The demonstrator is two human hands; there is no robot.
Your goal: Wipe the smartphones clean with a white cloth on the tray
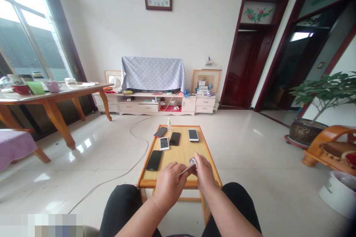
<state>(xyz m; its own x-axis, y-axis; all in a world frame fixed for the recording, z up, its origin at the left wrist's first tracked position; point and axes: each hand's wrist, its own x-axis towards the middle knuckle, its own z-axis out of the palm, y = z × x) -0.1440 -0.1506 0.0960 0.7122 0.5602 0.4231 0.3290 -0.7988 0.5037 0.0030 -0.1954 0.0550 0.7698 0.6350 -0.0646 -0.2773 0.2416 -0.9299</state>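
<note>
Both my hands meet over the near edge of a small wooden table (203, 144). My left hand (168, 185) and my right hand (204, 172) are closed on one phone (189, 167), held tilted on edge between them; something white shows at its top end by my right fingers. Several other phones lie flat on the table: a black one (154, 160) at the near left, a white one (164, 143), a dark one (175, 138), a red-edged one (160, 132) and a white one (193, 135) at the far right. A small bottle (168, 124) stands at the far edge.
My knees (122, 203) flank the table. A cable (133, 163) runs across the tiled floor on the left. A long wooden table (50, 98) with cups stands at left, a covered TV on a low cabinet (152, 103) ahead, a potted plant (308, 129) and wooden chair (330, 148) at right.
</note>
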